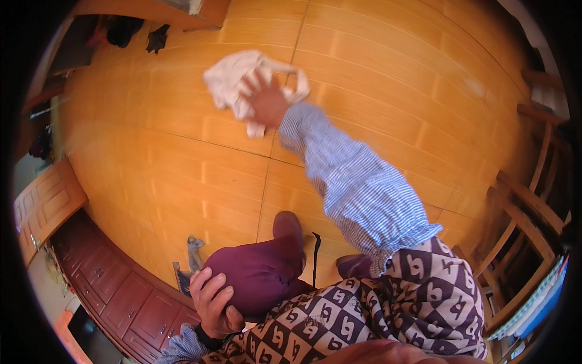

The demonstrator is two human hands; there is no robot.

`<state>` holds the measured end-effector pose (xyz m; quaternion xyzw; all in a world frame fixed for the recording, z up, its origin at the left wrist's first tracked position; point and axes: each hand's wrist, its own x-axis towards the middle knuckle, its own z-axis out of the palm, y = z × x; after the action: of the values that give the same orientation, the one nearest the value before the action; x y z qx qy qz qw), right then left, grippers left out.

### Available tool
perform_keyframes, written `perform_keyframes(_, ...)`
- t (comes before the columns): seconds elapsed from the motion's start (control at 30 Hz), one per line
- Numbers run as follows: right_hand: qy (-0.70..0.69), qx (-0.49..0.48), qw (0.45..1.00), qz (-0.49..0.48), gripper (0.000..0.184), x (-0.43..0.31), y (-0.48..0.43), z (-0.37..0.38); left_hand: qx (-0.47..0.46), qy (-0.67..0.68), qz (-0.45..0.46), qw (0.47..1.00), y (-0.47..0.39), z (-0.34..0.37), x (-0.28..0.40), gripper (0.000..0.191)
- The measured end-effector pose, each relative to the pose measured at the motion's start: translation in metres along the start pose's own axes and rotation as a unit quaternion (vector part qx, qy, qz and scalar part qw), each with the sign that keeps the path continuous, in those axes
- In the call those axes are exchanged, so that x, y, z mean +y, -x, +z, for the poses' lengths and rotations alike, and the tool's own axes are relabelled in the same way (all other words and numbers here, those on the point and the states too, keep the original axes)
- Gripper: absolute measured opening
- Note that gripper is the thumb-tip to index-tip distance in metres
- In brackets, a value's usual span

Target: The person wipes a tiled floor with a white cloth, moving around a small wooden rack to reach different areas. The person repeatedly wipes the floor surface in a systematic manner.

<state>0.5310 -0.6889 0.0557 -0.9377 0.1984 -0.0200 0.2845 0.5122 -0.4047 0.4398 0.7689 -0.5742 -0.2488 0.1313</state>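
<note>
My right hand (266, 102), blurred by motion, lies with spread fingers on a pale crumpled cloth (227, 75) on the glossy tiled floor (354, 82). A strip of the cloth loops out to the right of the hand. A blue-and-white checked sleeve covers that arm. My left hand (211, 298) rests by my bent knee in purple trousers (254, 273), its fingers curled and apart, holding nothing that shows. A dark band circles the left wrist.
Dark red wooden cabinets (122, 300) line the lower left, near a wooden door (52, 200). Wooden chairs (523, 223) stand at the right. A grey cloth-like item (195, 250) is beside my knee. A small black item (158, 39) lies at the upper left.
</note>
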Motion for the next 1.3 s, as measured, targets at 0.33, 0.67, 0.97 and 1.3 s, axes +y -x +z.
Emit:
perform_keyframes(0.33,0.085,0.09,0.97,0.209,0.069,0.086,0.086,-0.031,-0.004,0.007,0.095,0.995,-0.025,0.02,0.001,0.029)
perform_keyframes(0.67,0.126,0.157,0.687,0.698,0.077,0.291,0.448,-0.119,0.04,0.002,0.133,0.99,-0.044,0.036,0.001,0.035)
perform_keyframes(0.97,0.0,0.158,0.347,0.924,0.061,0.19,0.537,-0.059,-0.006,0.014,0.155,0.988,-0.058,0.04,-0.01,0.032)
perform_keyframes(1.3,0.325,0.11,0.723,0.6,0.05,0.325,0.366,-0.149,0.09,-0.034,0.128,0.987,-0.012,0.026,0.01,0.033)
